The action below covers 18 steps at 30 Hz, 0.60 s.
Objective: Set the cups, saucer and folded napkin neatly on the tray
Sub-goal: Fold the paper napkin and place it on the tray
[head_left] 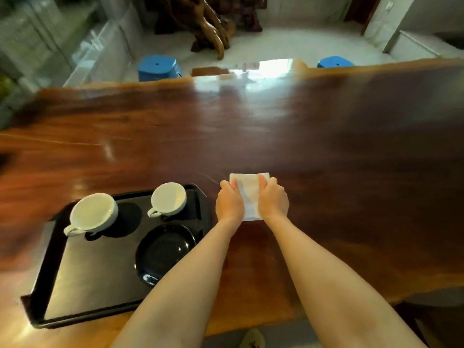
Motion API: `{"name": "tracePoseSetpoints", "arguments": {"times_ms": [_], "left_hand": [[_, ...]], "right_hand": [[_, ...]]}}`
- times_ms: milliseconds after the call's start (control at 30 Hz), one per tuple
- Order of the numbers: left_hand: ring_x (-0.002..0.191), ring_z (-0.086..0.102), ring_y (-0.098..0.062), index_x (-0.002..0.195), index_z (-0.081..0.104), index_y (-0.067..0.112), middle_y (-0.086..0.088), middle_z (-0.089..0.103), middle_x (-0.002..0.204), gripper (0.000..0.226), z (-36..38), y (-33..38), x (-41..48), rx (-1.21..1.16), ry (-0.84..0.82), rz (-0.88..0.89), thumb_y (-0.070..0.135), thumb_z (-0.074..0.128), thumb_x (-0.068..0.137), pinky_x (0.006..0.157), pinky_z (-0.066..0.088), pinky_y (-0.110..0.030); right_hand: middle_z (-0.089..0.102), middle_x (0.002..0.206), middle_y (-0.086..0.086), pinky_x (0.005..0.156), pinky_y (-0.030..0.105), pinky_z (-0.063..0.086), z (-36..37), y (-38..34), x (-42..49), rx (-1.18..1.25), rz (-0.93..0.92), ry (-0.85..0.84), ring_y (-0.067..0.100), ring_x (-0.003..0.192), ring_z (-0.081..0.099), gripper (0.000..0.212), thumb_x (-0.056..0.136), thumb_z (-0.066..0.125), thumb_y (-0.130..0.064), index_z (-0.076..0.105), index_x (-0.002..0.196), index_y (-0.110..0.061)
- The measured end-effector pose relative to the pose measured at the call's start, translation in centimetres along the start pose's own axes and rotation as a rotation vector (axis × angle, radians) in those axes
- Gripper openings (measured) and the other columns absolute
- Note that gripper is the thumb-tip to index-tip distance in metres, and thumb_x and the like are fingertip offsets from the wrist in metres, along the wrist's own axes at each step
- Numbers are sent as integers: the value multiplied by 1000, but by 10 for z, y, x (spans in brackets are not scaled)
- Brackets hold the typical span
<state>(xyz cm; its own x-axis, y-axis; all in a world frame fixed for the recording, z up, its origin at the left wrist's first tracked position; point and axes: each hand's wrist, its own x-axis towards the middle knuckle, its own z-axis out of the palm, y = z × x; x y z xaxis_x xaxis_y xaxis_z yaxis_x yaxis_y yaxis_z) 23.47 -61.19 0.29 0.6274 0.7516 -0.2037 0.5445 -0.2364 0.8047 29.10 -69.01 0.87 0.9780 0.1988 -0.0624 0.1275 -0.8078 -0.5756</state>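
While the left hand (229, 200) and the right hand (273, 199) lie curled on the two sides of the white napkin (248, 194), it rests on the wooden table (326, 146), just beside the right edge of the black tray (57, 267), which carries two white cups (94, 213) (168, 198) and a dark saucer (164, 249).

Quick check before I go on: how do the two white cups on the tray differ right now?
The left cup sits at the tray's far-left corner; the right cup sits by the far edge, further right, beyond the black saucer. The left cup looks larger in the picture, the right cup smaller. Both are white, upright, look empty, and have handles pointing near-left.
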Motion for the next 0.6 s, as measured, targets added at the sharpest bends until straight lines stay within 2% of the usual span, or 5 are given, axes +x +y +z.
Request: {"name": "tracePoseSetpoints", "arguments": {"times_ms": [233, 367, 433, 500, 600], "left_hand": [[70, 52, -18, 89, 39, 16, 4, 50, 75, 31, -133, -59, 23, -63, 126, -62, 42, 24, 99, 57, 40, -30], [75, 54, -27, 96, 43, 8, -6, 56, 85, 37, -210, -113, 27, -42, 143, -99, 41, 27, 98, 56, 36, -34], [84, 57, -34, 96, 46, 5, -8, 59, 84, 38, -241, -141, 26, -82, 153, -129, 40, 30, 98, 63, 38, -35], [82, 56, -31, 94, 45, 9, -3, 55, 79, 35, -267, -167, 20, -121, 142, -162, 41, 30, 98, 65, 38, -35], [80, 55, -25, 106, 47, 9, -5, 58, 90, 38, -292, -201, 9, -103, 133, -203, 42, 29, 98, 65, 41, -35]], "right_hand": [[66, 95, 13, 67, 40, 51, 64, -117, -56, 26, -137, -82, 30, 84, 63, 53, 97, 17, -47, 52, 100, -7], [63, 103, 16, 65, 36, 38, 115, -176, -103, -37, -173, -142, 34, 90, 59, 42, 100, 21, -34, 51, 108, -7], [62, 97, 14, 66, 35, 36, 140, -198, -129, 13, -127, -170, 30, 78, 54, 39, 99, 21, -36, 52, 99, -12], [63, 93, 13, 64, 35, 39, 163, -213, -155, 45, -77, -187, 29, 75, 54, 43, 98, 19, -41, 50, 92, -12], [63, 102, 12, 65, 34, 42, 193, -220, -188, -23, -62, -212, 29, 90, 60, 46, 98, 20, -42, 52, 104, -10]]}}
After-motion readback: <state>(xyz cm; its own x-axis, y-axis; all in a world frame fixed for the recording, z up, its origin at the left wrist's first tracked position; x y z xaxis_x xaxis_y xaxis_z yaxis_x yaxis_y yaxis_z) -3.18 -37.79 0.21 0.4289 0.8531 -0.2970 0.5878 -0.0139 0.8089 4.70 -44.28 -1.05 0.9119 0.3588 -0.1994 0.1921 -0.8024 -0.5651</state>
